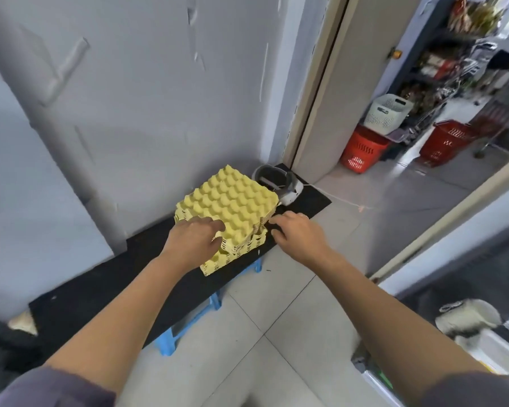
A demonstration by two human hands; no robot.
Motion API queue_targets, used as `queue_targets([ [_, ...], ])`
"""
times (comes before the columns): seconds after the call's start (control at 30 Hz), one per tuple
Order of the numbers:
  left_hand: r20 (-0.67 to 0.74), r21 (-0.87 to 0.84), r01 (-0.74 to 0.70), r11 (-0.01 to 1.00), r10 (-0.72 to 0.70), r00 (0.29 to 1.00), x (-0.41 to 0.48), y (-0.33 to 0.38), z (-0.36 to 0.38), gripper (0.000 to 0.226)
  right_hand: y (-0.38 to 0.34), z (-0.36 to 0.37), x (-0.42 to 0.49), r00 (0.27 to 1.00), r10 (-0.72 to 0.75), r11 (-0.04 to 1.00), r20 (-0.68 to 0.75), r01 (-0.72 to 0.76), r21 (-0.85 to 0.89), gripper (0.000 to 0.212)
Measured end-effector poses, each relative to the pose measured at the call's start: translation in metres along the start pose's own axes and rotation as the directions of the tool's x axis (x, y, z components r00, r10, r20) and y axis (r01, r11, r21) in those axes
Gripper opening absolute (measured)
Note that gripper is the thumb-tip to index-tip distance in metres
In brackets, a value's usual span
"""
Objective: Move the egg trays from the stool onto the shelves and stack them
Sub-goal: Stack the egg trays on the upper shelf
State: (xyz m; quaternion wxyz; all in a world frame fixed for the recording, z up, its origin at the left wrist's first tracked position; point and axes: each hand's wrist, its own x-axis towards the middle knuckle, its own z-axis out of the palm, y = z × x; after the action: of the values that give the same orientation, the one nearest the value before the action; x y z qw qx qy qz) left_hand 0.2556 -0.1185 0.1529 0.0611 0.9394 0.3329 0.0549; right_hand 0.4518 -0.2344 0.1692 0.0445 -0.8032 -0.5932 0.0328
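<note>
A stack of yellow egg trays stands on a black-topped bench with blue stool legs along the wall. My left hand rests on the stack's near left corner, fingers laid over the top tray and thumb down its side. At the stack's near right corner, my right hand touches the tray edges with its fingertips, fingers slightly bent. No tray is lifted clear of the stack.
A white and grey headset-like device lies on the black top behind the trays. An open doorway on the right leads to red baskets, a white basket and stocked shelves. A shelf edge with packages is at lower right.
</note>
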Motion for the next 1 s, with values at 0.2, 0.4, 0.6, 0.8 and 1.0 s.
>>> queue_targets([
  [0.2, 0.086, -0.064, 0.130, 0.989, -0.124, 0.989, 0.059, -0.003, 0.037, 0.032, 0.050, 0.020, 0.071, 0.994, -0.051, 0.999, 0.092, 0.052, -0.003, 0.033],
  [0.4, 0.151, -0.109, 0.245, 0.963, -0.227, 0.962, 0.124, -0.021, 0.080, 0.032, 0.083, 0.048, 0.150, 0.982, -0.092, 0.995, 0.163, 0.095, -0.010, 0.035],
  [0.6, 0.159, -0.169, 0.336, 0.926, -0.311, 0.937, 0.182, -0.036, 0.110, 0.032, 0.109, 0.075, 0.223, 0.968, -0.117, 0.993, 0.222, 0.117, 0.010, 0.032],
  [0.8, 0.119, -0.141, 0.445, 0.884, -0.431, 0.895, 0.204, -0.044, 0.136, 0.034, 0.122, 0.102, 0.276, 0.947, -0.156, 0.987, 0.282, 0.161, 0.006, 0.037],
  [1.0, 0.158, -0.148, 0.688, 0.710, -0.670, 0.725, 0.206, -0.037, 0.187, 0.048, 0.143, 0.147, 0.313, 0.926, -0.141, 0.989, 0.350, 0.151, -0.002, 0.044],
])
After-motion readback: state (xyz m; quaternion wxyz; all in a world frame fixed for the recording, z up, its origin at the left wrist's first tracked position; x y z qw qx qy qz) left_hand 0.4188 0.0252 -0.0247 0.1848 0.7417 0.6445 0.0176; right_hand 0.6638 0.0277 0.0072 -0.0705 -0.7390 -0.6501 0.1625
